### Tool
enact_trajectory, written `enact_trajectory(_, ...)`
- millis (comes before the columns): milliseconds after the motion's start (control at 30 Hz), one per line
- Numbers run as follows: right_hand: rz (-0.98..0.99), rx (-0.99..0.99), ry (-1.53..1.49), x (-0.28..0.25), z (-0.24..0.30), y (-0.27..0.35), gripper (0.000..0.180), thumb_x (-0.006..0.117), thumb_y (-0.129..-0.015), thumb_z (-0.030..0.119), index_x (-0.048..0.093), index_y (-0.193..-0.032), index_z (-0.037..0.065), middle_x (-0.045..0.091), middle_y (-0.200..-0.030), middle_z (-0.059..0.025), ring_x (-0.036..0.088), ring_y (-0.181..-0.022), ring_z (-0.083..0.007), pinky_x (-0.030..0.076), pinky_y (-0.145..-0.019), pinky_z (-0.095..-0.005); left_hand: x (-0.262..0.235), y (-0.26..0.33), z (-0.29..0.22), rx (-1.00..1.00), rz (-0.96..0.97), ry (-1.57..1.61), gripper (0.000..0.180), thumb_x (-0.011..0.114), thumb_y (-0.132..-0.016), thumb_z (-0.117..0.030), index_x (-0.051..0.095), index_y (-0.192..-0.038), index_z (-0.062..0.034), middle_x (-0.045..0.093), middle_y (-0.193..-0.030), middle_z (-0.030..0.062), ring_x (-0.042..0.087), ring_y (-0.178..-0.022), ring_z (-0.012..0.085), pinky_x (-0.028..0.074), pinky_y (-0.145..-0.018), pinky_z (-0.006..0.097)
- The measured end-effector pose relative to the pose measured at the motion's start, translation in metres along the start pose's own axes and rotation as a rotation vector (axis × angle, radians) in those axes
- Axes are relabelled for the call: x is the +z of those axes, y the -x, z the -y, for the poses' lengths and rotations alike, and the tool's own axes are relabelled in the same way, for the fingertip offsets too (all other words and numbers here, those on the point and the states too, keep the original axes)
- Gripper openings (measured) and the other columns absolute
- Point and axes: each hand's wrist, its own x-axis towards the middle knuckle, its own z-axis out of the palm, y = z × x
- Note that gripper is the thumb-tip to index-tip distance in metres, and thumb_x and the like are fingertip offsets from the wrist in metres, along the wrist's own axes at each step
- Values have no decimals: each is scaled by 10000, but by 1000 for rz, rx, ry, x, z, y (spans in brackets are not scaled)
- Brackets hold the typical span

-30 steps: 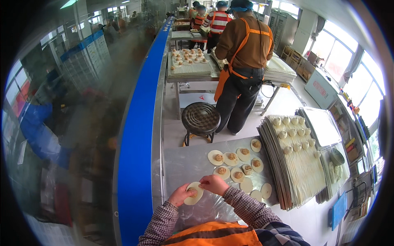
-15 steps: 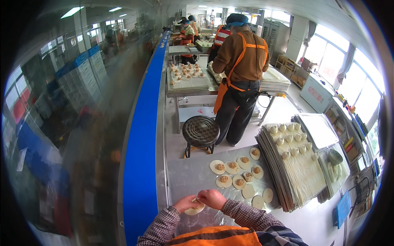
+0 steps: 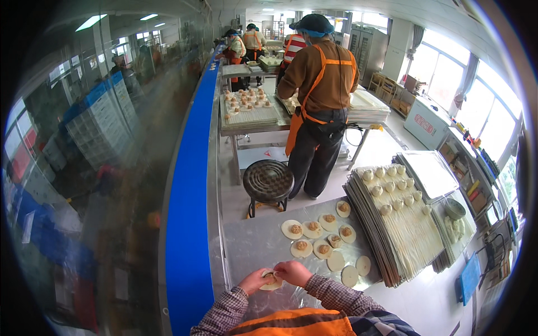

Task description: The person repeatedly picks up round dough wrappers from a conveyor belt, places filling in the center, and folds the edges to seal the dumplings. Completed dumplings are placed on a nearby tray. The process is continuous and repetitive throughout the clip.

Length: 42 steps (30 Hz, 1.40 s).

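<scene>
Above the metal tabletop (image 3: 252, 238) I hold a round dough wrapper (image 3: 272, 285) with brownish filling partly showing. My left hand (image 3: 255, 280) grips its left side, fingers curled round it. My right hand (image 3: 295, 273) pinches the wrapper's upper edge with thumb and fingertips. Just beyond my hands lie several flat wrappers topped with balls of filling (image 3: 296, 229). One small piece among them (image 3: 334, 241) has its edge partly folded up. Bare dough rounds (image 3: 349, 276) lie closest to my right forearm.
A blue conveyor belt (image 3: 188, 224) runs along my left. Stacked trays (image 3: 403, 235) at the right carry rows of closed buns (image 3: 390, 186), beside a grey bowl (image 3: 454, 209). Ahead are a round stool (image 3: 268, 181) and a co-worker in an orange apron (image 3: 325, 84) at another table.
My hands have shifted slightly, still on the same wrapper, and more of its filling shows between them. The whole view has moved a little. The co-worker ahead stands more upright.
</scene>
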Motion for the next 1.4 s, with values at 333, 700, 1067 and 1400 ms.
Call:
enact_trajectory(333, -118, -8, 8, 1, 1, 15, 179, 628, -811, 165, 637, -946, 48, 644, -788, -165, 624, -747, -354, 502, -654, -414, 10, 10, -26, 27, 47, -138, 504, 670, -868, -180, 471, -1310, -39, 578, -1183, 84, 562, -1096, 192, 463, -919, 298)
enact_trajectory(700, -56, 67, -52, -9, 2, 20, 172, 636, -799, 136, 630, -932, 27, 659, -789, -154, 645, -690, -308, 511, -629, -378, 25, 5, -15, 124, -97, -383, 392, 651, -824, -104, 565, -1198, -22, 626, -1077, 74, 598, -982, 156, 484, -825, 270)
enact_trajectory(1067, -64, 167, -141, 2, -13, 25, 164, 657, -807, 124, 638, -925, 11, 667, -784, -130, 658, -653, -249, 510, -599, -334, 24, 6, -7, -3, -126, 88, 381, 661, -854, -139, 545, -1200, -31, 616, -1082, 63, 616, -928, 138, 524, -697, 254)
enact_trajectory(1400, -193, -3, -95, 8, -10, 17, 171, 647, -811, 126, 638, -940, 14, 637, -738, -165, 638, -678, -313, 499, -611, -374, 20, -3, -7, 2, -166, -289, 345, 614, -865, -116, 530, -1188, -33, 612, -896, 36, 559, -658, 99, 400, -470, 224)
